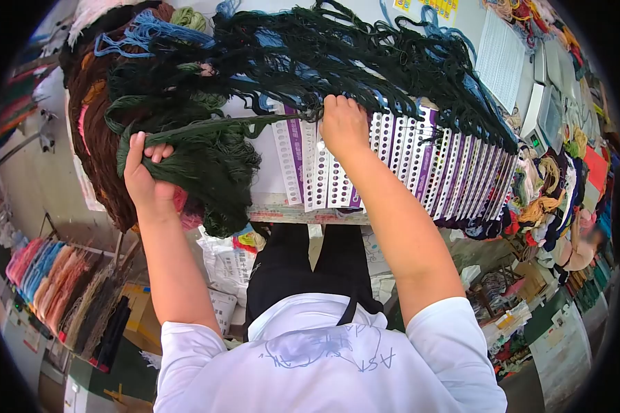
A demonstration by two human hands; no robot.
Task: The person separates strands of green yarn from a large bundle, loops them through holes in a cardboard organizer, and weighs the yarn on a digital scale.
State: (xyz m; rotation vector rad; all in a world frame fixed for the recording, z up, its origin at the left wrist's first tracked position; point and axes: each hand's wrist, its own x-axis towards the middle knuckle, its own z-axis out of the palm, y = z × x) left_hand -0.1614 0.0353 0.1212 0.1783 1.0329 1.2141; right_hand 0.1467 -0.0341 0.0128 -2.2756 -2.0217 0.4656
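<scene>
On the left, my left hand is closed round a thick bundle of dark green thread, with its thumb up. A strand of the bundle runs taut to my right hand, whose fingers are pinched together at the top of the punched cards. These white and purple cards overlap in a row along the table's front edge. Dark threads mixed with blue ones hang from the cards' tops and spread behind them. Part of the strand's end is hidden by my right hand.
Brown yarn hangs over the table's left end, near a blue skein. A printed sheet lies at the back right beside a device with a small display. Coloured skeins hang on a rack at lower left.
</scene>
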